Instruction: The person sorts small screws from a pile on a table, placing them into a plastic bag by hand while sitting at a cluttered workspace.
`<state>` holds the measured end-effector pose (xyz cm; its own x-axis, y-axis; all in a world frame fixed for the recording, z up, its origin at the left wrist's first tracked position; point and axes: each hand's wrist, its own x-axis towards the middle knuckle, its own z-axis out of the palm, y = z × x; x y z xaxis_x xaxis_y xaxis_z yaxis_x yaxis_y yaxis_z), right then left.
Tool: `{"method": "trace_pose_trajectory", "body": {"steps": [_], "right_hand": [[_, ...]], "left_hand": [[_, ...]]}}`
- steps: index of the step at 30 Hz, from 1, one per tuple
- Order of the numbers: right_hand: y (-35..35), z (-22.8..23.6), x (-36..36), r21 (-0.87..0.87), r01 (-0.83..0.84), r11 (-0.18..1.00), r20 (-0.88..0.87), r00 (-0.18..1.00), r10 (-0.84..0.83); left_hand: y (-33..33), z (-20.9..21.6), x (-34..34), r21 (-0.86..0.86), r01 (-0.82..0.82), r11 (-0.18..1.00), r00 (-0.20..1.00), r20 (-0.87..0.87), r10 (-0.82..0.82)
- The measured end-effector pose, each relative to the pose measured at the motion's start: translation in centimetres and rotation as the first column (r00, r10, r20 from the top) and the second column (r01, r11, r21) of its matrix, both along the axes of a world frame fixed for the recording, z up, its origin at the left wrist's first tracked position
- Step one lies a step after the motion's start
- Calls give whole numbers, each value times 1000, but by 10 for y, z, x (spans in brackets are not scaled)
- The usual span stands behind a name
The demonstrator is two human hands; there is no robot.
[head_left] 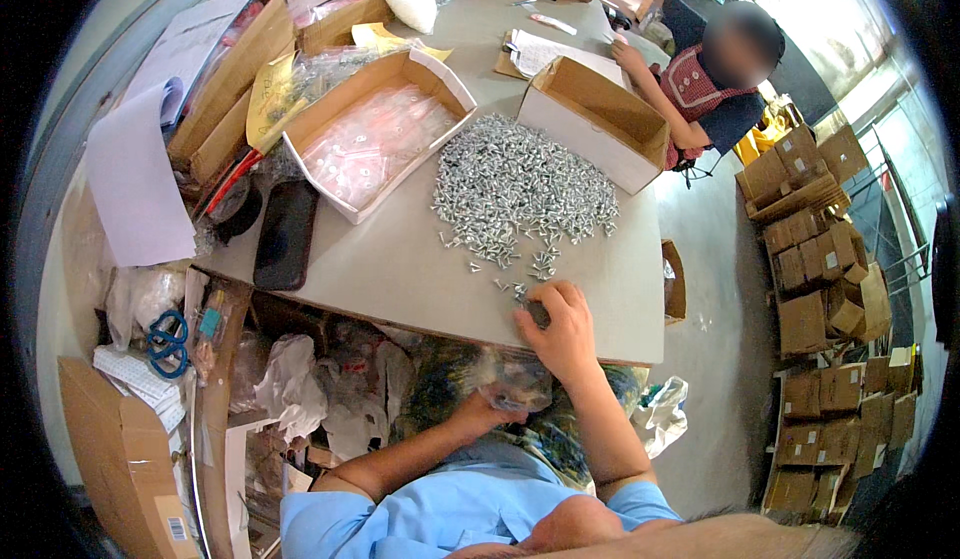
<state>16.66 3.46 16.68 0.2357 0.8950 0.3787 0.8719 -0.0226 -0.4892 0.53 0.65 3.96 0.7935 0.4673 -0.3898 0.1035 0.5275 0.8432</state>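
A broad heap of small silvery screws [520, 184] lies on the grey table, with a few loose ones trailing toward its front edge. My right hand [565, 331] rests on the table by that edge, fingers curled down and thumb bent in around a few screws [517, 291]. Its fingertips are partly hidden. Below the tabletop, in front of my body, my left hand [480, 414] grips a clear plastic bag [520, 384]. What the bag contains is too unclear to make out.
Left of the heap stands a white box [360, 204] of small pink-tinted plastic bags; behind it, another open box [600, 124]. A black phone [286, 234] lies near the left edge. Across the table sits a person [700, 94]. Cartons [800, 249] are stacked at right.
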Motion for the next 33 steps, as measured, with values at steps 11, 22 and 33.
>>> {"method": "trace_pose_trajectory", "body": {"steps": [11,22,33], "right_hand": [[-26,-6,-10,8,22,1000,-38,999,-22],[-28,-4,-12,26,-14,1000,-1,1000,14],[13,7,2,-27,-48,998,-52,998,47]], "left_hand": [[2,-6,1,190,57,980,998,-27,-53],[1,-8,1,65,46,997,998,40,-48],[5,15,-3,11,73,997,997,-30,-73]]}}
